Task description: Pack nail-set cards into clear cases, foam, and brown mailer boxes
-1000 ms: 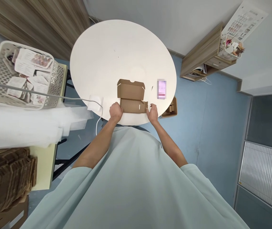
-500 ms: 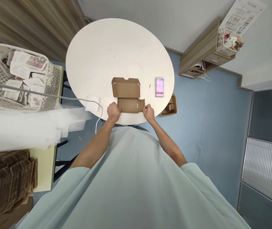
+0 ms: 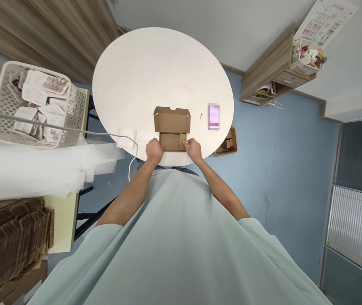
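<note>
A small brown cardboard box [image 3: 169,142] lies near the front edge of the white oval table [image 3: 149,55], its lid [image 3: 172,123] raised open on the far side. My left hand [image 3: 154,151] is closed on the box's left end; the fingertips are partly hidden. At the opposite end, my right hand [image 3: 193,150] pinches the right side flap [image 3: 182,142], which is folded inward over the box floor.
A phone [image 3: 214,117] with a blurred screen lies right of the box. To the left are a white square object [image 3: 126,137] with a cable, a plastic basket of packets [image 3: 41,101], white sheets [image 3: 41,167] and stacked flat cardboard [image 3: 12,237]. A carton [image 3: 234,146] stands on the floor.
The right flap has swung inward over the box floor, my right hand moving left with it. My left hand stays on the left end. The whole view has shifted slightly.
</note>
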`<action>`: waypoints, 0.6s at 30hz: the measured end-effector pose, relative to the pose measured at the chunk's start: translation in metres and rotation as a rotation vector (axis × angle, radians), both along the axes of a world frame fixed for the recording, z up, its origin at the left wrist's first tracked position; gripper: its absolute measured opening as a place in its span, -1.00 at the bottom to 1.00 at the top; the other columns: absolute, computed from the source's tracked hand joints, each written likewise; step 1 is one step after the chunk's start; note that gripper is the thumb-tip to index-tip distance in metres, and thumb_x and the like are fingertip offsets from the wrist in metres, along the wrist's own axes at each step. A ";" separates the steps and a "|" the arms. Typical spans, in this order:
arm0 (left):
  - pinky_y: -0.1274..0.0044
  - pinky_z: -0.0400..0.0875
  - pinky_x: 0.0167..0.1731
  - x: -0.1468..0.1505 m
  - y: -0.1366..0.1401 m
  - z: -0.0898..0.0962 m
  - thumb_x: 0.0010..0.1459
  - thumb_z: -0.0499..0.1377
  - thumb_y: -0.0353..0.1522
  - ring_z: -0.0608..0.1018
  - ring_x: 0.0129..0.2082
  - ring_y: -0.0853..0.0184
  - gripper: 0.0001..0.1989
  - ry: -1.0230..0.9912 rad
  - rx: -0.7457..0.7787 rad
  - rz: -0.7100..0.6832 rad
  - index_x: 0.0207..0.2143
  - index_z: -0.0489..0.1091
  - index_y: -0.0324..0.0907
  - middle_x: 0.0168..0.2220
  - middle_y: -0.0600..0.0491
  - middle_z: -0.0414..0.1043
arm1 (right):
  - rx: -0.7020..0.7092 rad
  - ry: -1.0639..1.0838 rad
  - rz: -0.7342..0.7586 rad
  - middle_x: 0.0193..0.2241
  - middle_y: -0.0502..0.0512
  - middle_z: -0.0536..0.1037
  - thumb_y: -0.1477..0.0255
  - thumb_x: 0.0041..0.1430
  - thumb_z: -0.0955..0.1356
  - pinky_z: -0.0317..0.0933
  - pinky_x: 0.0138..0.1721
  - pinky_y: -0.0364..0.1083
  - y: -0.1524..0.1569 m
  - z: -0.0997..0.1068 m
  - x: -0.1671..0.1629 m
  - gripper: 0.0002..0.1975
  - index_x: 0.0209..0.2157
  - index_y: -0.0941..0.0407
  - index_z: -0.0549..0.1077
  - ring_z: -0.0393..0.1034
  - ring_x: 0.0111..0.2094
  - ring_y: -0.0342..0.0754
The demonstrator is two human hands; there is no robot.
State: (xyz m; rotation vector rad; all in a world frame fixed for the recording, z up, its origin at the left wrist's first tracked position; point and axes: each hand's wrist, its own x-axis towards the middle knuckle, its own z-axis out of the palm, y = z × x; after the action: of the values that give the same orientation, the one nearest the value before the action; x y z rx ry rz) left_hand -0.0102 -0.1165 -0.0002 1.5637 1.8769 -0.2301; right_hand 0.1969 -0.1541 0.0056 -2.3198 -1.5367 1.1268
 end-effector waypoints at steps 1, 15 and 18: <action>0.17 0.52 0.08 0.001 -0.001 0.002 0.38 0.08 -0.41 0.62 0.11 -0.20 -0.69 0.011 -0.006 -0.010 0.10 0.45 -0.31 0.08 -0.41 0.58 | -0.017 -0.015 -0.006 -0.06 0.22 0.70 0.21 0.58 0.34 0.42 0.02 -0.02 0.003 -0.001 0.001 -0.77 -0.03 0.07 0.52 0.62 0.05 0.14; 0.23 0.51 -0.03 -0.001 0.002 0.005 0.41 0.09 -0.39 0.66 0.07 -0.15 -0.73 0.065 -0.018 -0.096 0.06 0.47 -0.28 0.01 -0.34 0.61 | -0.198 -0.301 0.159 -0.15 0.35 0.66 0.53 0.48 0.29 0.36 -0.16 -0.03 0.027 0.001 -0.004 -0.80 -0.15 0.15 0.57 0.59 -0.10 0.18; 0.22 0.50 -0.04 0.000 0.006 0.003 0.41 0.10 -0.38 0.67 0.05 -0.15 -0.75 0.032 0.000 -0.082 0.05 0.47 -0.26 -0.02 -0.31 0.62 | -0.180 -0.317 0.147 -0.12 0.36 0.67 0.49 0.50 0.29 0.37 -0.13 -0.02 0.032 0.003 0.001 -0.80 -0.14 0.15 0.58 0.60 -0.08 0.19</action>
State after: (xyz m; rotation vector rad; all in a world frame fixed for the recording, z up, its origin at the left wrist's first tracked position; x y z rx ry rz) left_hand -0.0102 -0.1103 0.0025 1.6480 1.8388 -0.2928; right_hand 0.1981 -0.1225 0.0084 -2.6488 -1.8068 1.0019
